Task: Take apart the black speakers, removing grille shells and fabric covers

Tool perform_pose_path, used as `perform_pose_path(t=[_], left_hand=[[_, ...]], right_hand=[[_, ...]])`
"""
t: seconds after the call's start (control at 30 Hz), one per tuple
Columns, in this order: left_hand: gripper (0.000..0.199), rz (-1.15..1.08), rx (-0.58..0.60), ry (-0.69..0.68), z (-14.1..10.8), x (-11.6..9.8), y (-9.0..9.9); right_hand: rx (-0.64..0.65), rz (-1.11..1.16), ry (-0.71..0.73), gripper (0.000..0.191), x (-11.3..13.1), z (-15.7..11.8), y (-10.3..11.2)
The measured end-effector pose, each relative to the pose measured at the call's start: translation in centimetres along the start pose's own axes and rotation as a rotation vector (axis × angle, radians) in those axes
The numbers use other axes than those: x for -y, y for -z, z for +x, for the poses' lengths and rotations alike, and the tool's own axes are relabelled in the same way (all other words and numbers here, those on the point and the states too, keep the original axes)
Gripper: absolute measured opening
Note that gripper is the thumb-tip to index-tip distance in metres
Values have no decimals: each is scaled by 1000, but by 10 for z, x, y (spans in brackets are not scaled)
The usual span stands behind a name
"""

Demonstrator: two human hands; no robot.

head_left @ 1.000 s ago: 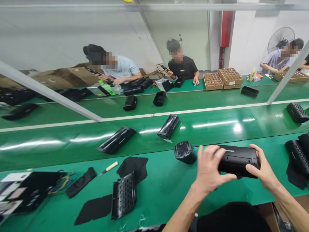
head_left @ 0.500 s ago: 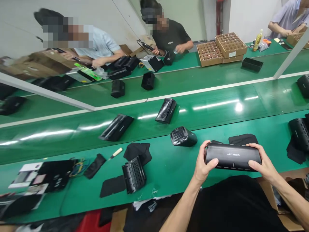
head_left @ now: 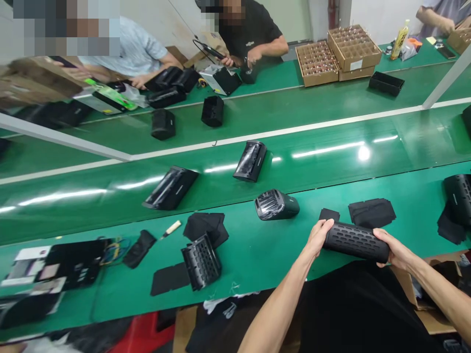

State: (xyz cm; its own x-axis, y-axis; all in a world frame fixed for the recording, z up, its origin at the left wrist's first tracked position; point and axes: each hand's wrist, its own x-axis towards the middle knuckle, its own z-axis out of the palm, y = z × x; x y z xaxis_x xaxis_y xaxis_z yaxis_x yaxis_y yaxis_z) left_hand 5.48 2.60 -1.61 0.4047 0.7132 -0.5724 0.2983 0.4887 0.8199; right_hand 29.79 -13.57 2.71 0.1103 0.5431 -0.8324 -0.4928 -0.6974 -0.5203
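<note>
Between my two hands is a black speaker housing, its slotted grille side turned up toward me. My left hand grips one end, and my right hand is wrapped round the other, thumb on top. The housing is held over the near edge of the green table. Just beyond it lie a small black sheet and a stack of black sheets. To the left, another black housing with a shiny wrapped end rests at the table's far edge.
A slotted black shell lies by black sheets at left, near a pale-handled tool. Wrapped housings sit on the green conveyor. Across it, co-workers work beside divided cardboard trays. More housings stand at right.
Both hands have turned the housing over: its lettered face was toward me, and now the slotted grille shows. My view has shifted slightly. A co-worker opposite has brought both hands together.
</note>
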Motion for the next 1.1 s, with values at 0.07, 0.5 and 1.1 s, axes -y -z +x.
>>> perform_pose_path(t=[0.07,0.5,1.1], left_hand=[[82,-26,60,2,-2,-5,2],[115,17,250,-247,-13,-13,9],[55,2,71,-130,18,-61,-4]], right_hand=[[1,-2,-7,60,3,0,1],[31,23,84,81,6,9,19],[-113,-812,438,81,76,9,31]])
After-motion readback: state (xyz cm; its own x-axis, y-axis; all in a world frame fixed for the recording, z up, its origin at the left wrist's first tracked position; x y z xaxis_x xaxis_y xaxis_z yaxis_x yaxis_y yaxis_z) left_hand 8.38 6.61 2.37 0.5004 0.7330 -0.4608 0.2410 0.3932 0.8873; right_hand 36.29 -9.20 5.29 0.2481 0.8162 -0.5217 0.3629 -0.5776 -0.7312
